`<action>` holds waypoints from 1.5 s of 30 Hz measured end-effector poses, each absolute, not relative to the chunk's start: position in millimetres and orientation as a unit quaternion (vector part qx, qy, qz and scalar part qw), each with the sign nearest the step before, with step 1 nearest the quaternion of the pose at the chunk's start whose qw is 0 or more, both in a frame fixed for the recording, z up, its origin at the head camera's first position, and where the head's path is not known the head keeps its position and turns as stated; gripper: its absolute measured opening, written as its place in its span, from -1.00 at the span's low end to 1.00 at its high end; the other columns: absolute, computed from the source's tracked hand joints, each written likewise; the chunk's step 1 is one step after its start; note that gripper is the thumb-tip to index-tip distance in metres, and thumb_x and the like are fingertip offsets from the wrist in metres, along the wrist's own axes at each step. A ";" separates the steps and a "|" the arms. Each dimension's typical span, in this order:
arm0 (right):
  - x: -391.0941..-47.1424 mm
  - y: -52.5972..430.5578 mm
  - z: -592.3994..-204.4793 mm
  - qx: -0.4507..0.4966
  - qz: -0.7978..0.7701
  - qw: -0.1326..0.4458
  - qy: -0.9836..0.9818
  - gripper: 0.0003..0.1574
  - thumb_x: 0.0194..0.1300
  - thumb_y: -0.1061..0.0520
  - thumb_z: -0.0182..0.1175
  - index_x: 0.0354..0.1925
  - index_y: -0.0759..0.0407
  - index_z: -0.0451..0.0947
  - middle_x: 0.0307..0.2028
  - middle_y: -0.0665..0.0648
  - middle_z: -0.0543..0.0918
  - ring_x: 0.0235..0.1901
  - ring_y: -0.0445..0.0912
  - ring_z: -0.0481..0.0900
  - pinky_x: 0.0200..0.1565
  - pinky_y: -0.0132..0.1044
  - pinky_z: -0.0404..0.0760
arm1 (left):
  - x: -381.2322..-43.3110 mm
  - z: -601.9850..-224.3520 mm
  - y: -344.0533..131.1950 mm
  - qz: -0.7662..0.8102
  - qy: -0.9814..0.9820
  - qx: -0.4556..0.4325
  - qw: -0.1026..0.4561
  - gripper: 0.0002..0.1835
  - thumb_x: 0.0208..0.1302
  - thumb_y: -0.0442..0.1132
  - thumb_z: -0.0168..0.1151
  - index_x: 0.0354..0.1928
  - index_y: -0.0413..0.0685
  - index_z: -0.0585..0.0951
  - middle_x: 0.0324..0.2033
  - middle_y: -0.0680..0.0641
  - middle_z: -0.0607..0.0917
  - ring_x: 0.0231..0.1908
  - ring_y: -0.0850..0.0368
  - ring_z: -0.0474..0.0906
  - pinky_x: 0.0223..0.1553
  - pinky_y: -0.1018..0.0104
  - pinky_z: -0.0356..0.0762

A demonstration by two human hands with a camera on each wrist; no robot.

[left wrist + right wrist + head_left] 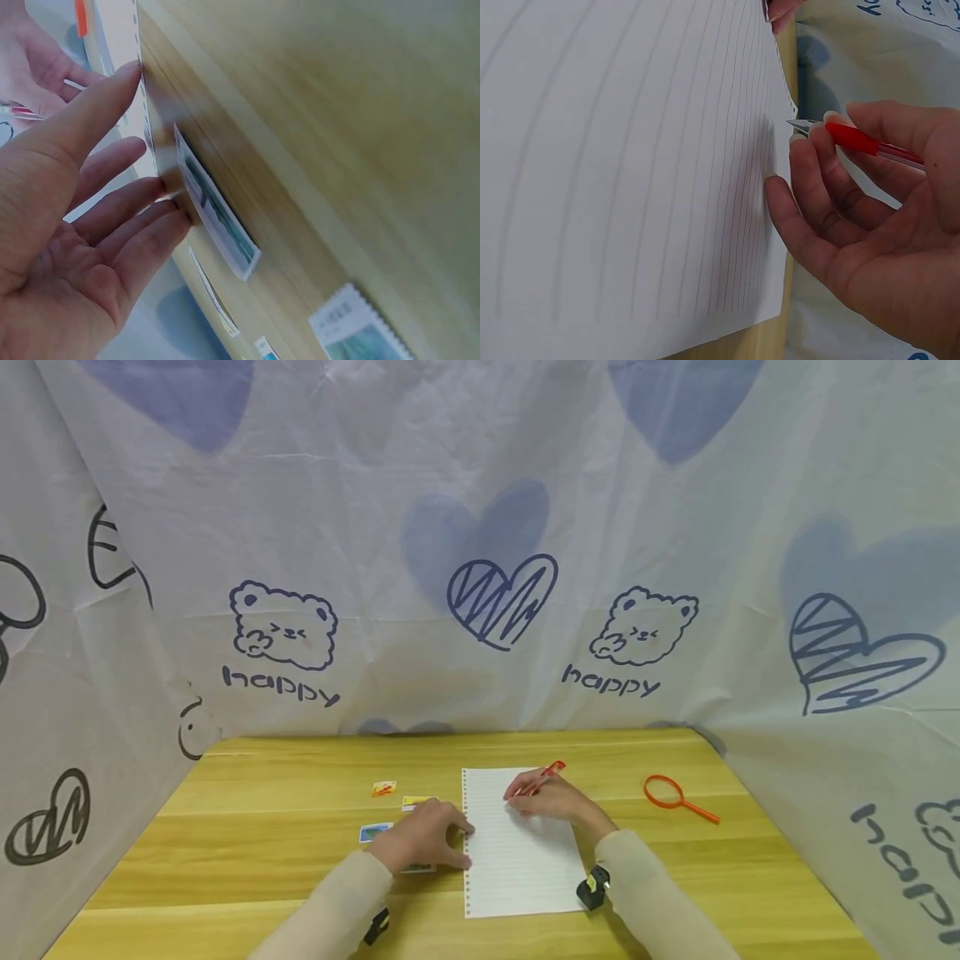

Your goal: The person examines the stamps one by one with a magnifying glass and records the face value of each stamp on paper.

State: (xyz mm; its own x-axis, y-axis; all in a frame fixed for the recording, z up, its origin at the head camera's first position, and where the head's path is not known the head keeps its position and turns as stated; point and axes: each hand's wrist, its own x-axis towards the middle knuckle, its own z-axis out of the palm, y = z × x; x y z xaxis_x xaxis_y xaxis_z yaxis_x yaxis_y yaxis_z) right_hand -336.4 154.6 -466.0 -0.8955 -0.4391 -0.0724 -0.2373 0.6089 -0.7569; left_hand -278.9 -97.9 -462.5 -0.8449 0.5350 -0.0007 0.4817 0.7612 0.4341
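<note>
A lined sheet of loose-leaf paper (521,877), with punched holes down its left edge, lies on the wooden table. My right hand (551,797) pinches a red pen (855,139) between thumb and fingers over the upper part of the sheet. The pen's bare metal tip points at the paper, and the lines near it carry no writing. My left hand (423,839) rests at the sheet's holed edge, thumb and fingers spread and loosely bent, gripping nothing. Small stamp-like picture cards lie around it, one (217,210) close to its fingertips and another (360,334) with a perforated edge.
A red-orange magnifying glass (701,812) lies right of the paper. Left of the sheet are more small cards, an orange-and-yellow one (384,788) and a blue one (373,833). A printed white cloth (375,568) hangs behind the table (247,843) and along its sides.
</note>
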 end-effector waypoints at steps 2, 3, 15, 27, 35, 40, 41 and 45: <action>-336.4 153.8 -465.9 -0.192 -0.401 0.127 0.887 -0.82 0.40 0.11 0.29 -0.09 0.14 0.71 -0.27 0.09 0.77 -0.35 -0.17 0.63 -0.22 -0.32 0.53 | -280.2 -462.2 -98.6 0.211 0.936 0.276 0.064 -0.50 0.00 -0.04 0.67 0.00 -0.08 0.80 0.03 -0.05 0.81 0.03 0.00 0.66 0.20 -0.02 0.57; -336.4 153.4 -465.9 -0.192 -0.402 0.127 0.886 -0.81 0.39 0.11 0.29 -0.09 0.15 0.71 -0.27 0.09 0.77 -0.35 -0.17 0.63 -0.22 -0.32 0.53 | -280.8 -462.1 -98.8 0.210 0.935 0.277 0.063 -0.50 -0.01 -0.04 0.67 -0.01 -0.08 0.80 0.03 -0.04 0.82 0.05 0.00 0.67 0.23 -0.03 0.55; -347.3 138.9 -475.1 -0.118 -0.454 0.139 0.872 -0.82 0.39 0.02 0.33 -0.12 0.05 0.73 -0.30 0.04 0.74 -0.34 -0.17 0.66 -0.20 -0.34 0.69 | -284.5 -462.9 -97.8 0.201 0.937 0.279 0.065 -0.51 0.01 0.00 0.66 -0.02 -0.04 0.81 0.01 0.00 0.82 0.02 0.08 0.67 0.19 0.05 0.58; -360.0 124.0 -483.6 -0.101 -0.509 0.111 0.847 -0.83 0.29 0.13 0.41 -0.20 0.22 0.75 -0.49 0.01 0.71 -0.49 -0.20 0.63 -0.35 -0.36 0.70 | -282.4 -460.4 -96.3 0.205 0.937 0.275 0.067 -0.51 0.00 -0.03 0.66 -0.01 -0.06 0.81 0.03 -0.03 0.82 0.03 0.02 0.65 0.20 0.01 0.56; -360.1 118.4 -485.0 -0.086 -0.530 0.100 0.838 -0.85 0.24 0.20 0.43 -0.25 0.28 0.76 -0.53 0.02 0.73 -0.54 -0.20 0.65 -0.38 -0.33 0.73 | -283.6 -462.8 -95.4 0.200 0.940 0.268 0.071 -0.50 0.01 -0.02 0.65 0.00 -0.05 0.81 0.03 -0.02 0.82 0.01 0.04 0.64 0.19 0.03 0.57; -360.1 116.7 -484.8 -0.068 -0.536 0.110 0.834 -0.84 0.23 0.19 0.44 -0.24 0.27 0.76 -0.47 0.04 0.77 -0.50 -0.20 0.68 -0.35 -0.33 0.74 | -282.6 -462.3 -95.7 0.202 0.939 0.268 0.072 -0.50 0.02 -0.02 0.65 0.00 -0.06 0.80 0.03 -0.02 0.82 -0.01 0.06 0.63 0.15 0.05 0.58; -360.1 116.3 -484.7 -0.066 -0.536 0.112 0.834 -0.84 0.23 0.19 0.45 -0.24 0.27 0.76 -0.46 0.04 0.78 -0.50 -0.20 0.68 -0.34 -0.32 0.74 | -282.1 -462.2 -96.0 0.204 0.938 0.270 0.072 -0.51 0.02 -0.03 0.65 0.01 -0.07 0.80 0.03 -0.03 0.82 0.01 0.05 0.64 0.16 0.05 0.59; -360.3 113.9 -484.4 -0.063 -0.535 0.110 0.835 -0.83 0.20 0.19 0.45 -0.26 0.28 0.76 -0.47 0.05 0.78 -0.49 -0.20 0.69 -0.33 -0.31 0.75 | -279.9 -460.4 -96.7 0.210 0.935 0.276 0.068 -0.51 0.03 -0.06 0.65 0.00 -0.11 0.79 0.03 -0.06 0.82 0.05 -0.01 0.67 0.18 0.00 0.59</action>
State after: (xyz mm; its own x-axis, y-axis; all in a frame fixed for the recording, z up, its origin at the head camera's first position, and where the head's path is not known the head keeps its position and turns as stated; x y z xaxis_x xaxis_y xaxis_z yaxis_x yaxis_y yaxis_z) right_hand -360.3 113.9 -484.4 -0.9679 -0.2231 -0.1154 0.0114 0.4200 -0.9074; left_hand -279.9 -96.7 -460.4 -0.8383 0.5451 -0.0112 0.4880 0.7595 0.4302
